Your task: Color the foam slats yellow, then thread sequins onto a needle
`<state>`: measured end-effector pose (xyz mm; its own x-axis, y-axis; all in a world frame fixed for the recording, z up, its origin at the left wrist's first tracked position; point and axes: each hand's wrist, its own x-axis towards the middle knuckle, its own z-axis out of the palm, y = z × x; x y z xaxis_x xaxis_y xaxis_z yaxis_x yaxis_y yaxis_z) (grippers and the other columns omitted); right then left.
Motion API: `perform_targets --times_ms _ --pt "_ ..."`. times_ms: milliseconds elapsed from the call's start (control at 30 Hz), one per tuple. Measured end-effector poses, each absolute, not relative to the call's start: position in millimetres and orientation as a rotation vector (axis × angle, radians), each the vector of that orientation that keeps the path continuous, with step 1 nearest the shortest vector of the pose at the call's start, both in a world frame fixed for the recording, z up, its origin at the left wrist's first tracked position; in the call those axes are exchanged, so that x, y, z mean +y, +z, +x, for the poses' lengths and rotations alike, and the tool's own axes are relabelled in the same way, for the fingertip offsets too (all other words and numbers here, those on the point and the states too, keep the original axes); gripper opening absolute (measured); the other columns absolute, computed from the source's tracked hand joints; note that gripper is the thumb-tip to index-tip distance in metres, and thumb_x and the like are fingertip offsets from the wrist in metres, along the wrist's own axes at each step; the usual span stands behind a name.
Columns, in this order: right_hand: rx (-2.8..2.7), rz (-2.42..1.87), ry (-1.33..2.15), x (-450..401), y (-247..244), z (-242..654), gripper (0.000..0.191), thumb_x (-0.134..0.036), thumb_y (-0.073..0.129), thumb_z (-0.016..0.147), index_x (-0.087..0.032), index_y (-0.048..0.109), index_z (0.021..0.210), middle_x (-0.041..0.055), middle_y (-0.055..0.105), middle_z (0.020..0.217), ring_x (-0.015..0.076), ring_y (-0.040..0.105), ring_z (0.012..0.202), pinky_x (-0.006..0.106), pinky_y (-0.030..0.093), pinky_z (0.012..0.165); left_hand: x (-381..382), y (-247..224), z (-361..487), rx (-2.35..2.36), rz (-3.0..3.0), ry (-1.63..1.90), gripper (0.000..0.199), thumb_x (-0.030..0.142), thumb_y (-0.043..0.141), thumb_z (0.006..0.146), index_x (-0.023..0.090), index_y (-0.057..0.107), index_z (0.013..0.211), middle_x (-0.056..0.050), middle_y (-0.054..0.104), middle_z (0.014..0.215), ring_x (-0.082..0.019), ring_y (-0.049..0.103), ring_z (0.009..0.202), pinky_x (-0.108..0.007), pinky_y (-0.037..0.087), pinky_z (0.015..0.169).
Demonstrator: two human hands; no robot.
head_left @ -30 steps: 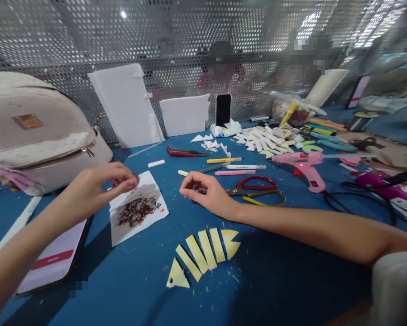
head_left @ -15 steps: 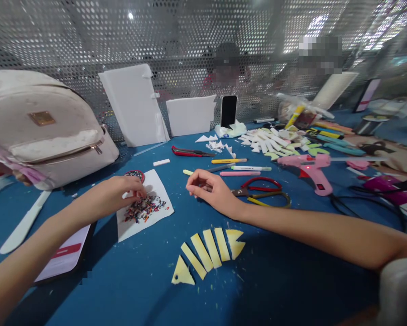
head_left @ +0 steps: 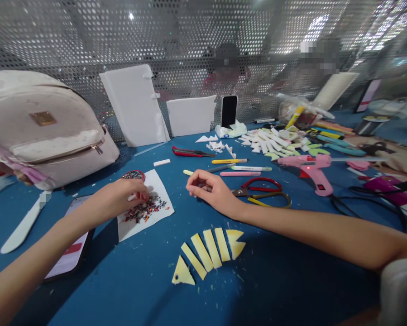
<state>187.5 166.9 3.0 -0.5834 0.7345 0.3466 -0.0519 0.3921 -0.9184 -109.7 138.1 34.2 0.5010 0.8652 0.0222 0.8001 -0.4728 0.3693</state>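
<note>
My left hand (head_left: 130, 194) is over a white paper sheet (head_left: 164, 194), its fingers pinched at a pile of small dark and coloured bits (head_left: 145, 212); what they hold is too small to name. Behind that hand a round red-rimmed container (head_left: 135, 174) shows, full of similar bits. My right hand (head_left: 206, 188) rests on the blue table with its fingers curled; anything inside them is hidden. Nearer to me lie yellow pieces laid out like a fish: a head piece with a hole (head_left: 183, 272), several strips (head_left: 201, 251) and a notched tail (head_left: 235, 243).
Scissors (head_left: 257, 192), markers (head_left: 240, 174) and a pink glue gun (head_left: 312, 168) lie at the right. A red cutter (head_left: 191, 152) and white scraps (head_left: 269, 139) are farther back. Left stand a backpack (head_left: 47, 131), a phone (head_left: 67, 258) and a white knife (head_left: 21, 231).
My left hand has shifted slightly to the right and down over the bits, uncovering more of the round container and the phone. My right hand has not moved.
</note>
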Motion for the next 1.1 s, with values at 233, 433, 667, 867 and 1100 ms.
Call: perform_targets --times_ms 233,433,667,867,1100 --pt "-1.870 -0.592 1.262 167.1 2.4 186.7 0.016 -0.034 0.063 0.096 -0.019 0.060 0.091 0.0007 0.060 0.082 0.0125 0.057 0.072 0.025 0.046 0.059 139.8 32.8 -109.9 1.430 2.417 0.287 0.017 0.031 0.059 0.088 0.025 0.075 0.084 -0.003 0.075 0.086 -0.020 0.067 0.077 -0.029 0.048 0.069" --pt "-1.874 -0.590 1.262 167.5 3.3 187.0 0.015 -0.033 0.063 0.096 -0.019 0.060 0.090 0.0009 0.060 0.082 0.0126 0.057 0.073 0.025 0.046 0.059 140.2 29.9 -110.8 1.467 2.411 0.316 0.016 0.029 0.060 0.085 0.026 0.074 0.081 -0.003 0.073 0.081 -0.018 0.064 0.071 -0.028 0.047 0.066" --pt "-1.869 -0.581 1.271 167.1 3.6 187.3 0.014 -0.031 0.062 0.096 -0.019 0.060 0.091 0.0009 0.060 0.082 0.0123 0.057 0.073 0.025 0.044 0.058 141.1 31.9 -110.9 1.465 2.385 0.276 0.016 0.029 0.059 0.084 0.025 0.072 0.077 -0.002 0.073 0.080 -0.018 0.065 0.070 -0.028 0.046 0.065" --pt "-1.867 -0.580 1.272 167.0 3.9 187.1 0.013 -0.030 0.062 0.096 -0.019 0.060 0.091 0.0008 0.060 0.082 0.0124 0.057 0.073 0.025 0.044 0.058 140.7 30.8 -112.9 1.462 2.381 0.276 0.018 0.030 0.057 0.086 0.025 0.073 0.080 -0.004 0.075 0.086 -0.019 0.067 0.077 -0.030 0.047 0.070" --pt "-1.872 -0.579 1.272 167.6 3.6 186.8 0.013 -0.030 0.063 0.096 -0.018 0.060 0.091 0.0011 0.060 0.083 0.0125 0.057 0.072 0.025 0.042 0.057 140.2 31.4 -113.0 1.474 2.382 0.237 0.020 0.029 0.055 0.087 0.024 0.074 0.084 -0.003 0.075 0.087 -0.019 0.066 0.079 -0.029 0.046 0.070"
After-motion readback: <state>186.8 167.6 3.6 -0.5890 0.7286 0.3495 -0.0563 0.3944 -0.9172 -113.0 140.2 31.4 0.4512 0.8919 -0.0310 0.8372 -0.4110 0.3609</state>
